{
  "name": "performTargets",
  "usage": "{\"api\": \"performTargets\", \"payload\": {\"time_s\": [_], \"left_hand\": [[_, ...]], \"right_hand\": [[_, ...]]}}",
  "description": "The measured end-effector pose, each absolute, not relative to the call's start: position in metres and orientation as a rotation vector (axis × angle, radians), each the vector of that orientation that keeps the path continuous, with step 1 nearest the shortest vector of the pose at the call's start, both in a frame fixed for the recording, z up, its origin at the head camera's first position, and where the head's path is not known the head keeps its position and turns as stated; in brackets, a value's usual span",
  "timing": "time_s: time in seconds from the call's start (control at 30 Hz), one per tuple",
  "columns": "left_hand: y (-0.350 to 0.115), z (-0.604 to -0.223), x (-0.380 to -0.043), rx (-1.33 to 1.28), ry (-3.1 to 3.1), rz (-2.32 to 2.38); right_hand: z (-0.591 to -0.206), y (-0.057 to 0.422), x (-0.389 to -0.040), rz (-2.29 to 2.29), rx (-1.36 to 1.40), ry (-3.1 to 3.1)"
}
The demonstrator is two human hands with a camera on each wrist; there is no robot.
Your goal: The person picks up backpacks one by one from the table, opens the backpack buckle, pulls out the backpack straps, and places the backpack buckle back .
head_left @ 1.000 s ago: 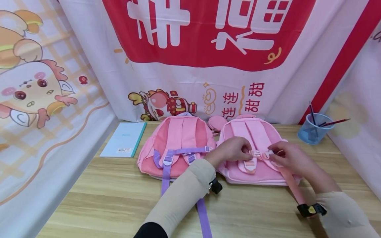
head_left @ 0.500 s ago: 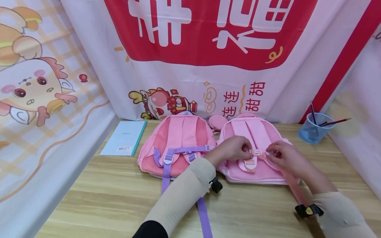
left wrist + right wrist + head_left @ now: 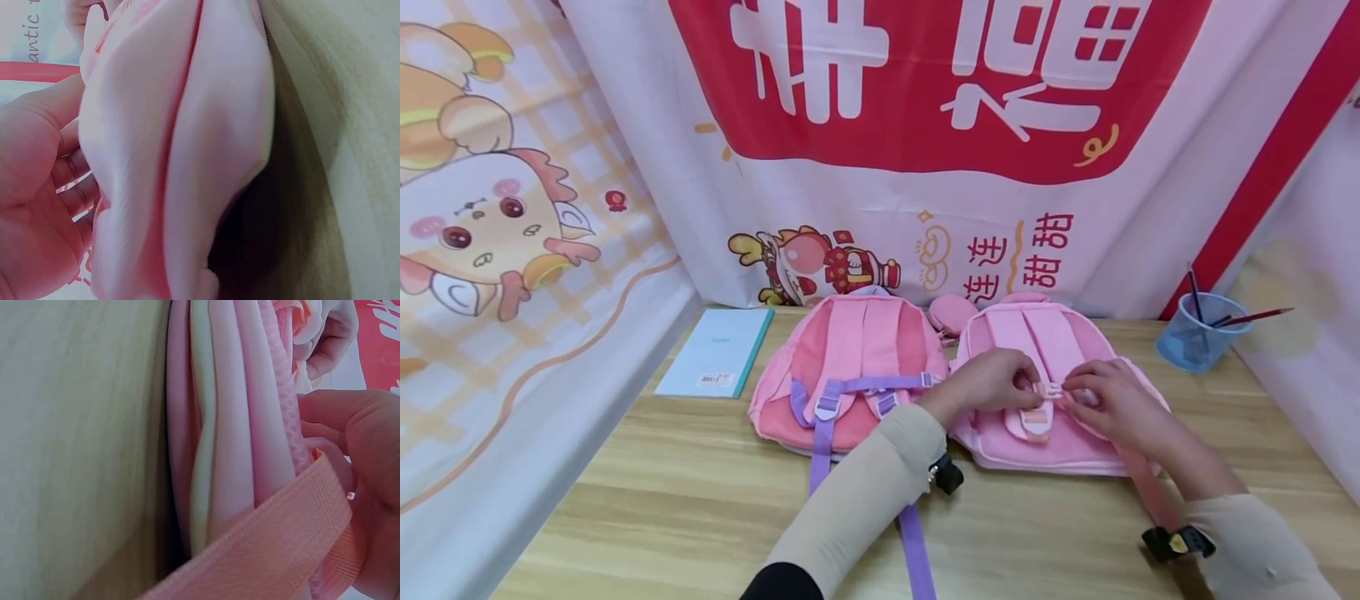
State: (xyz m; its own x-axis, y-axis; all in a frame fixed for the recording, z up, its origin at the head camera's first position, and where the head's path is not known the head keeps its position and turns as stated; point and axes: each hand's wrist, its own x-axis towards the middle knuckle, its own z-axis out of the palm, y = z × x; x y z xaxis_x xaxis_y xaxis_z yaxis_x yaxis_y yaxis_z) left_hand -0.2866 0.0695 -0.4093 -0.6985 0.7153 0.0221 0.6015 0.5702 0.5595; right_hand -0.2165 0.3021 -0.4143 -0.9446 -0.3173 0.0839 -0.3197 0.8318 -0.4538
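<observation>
A light pink backpack (image 3: 1075, 454) lies with its straps facing up at the right of the table. Across its straps runs a peach chest strap with a pale plastic buckle (image 3: 1051, 390). My left hand (image 3: 992, 379) pinches the buckle's left end. From the other side, my right hand (image 3: 1112, 404) pinches the right end between thumb and fingers. The two halves meet; whether they are latched I cannot tell. In the right wrist view, a peach strap (image 3: 275, 531) hangs past the right hand (image 3: 375, 450). The backpack's side (image 3: 137, 156) hides the left fingertips in the left wrist view.
A second pink backpack (image 3: 857, 337) with purple straps (image 3: 916, 542) lies to the left, partly behind my left forearm. A light blue notebook (image 3: 715, 350) is at the far left. A blue pencil cup (image 3: 1197, 342) stands at the back right. Between the backpacks sits a round pink pouch (image 3: 952, 315).
My right hand has moved left toward my left hand, bringing the two buckle halves together. My left hand has stayed nearly in place.
</observation>
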Motion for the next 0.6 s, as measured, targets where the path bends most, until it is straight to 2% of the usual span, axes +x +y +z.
{"api": "performTargets", "payload": {"time_s": [0.6], "left_hand": [[0.0635,-0.4016,-0.2904,1.127,2.603,0.931]], "right_hand": [[-0.413,0.3004,-0.2221,0.888,0.551,-3.009]]}}
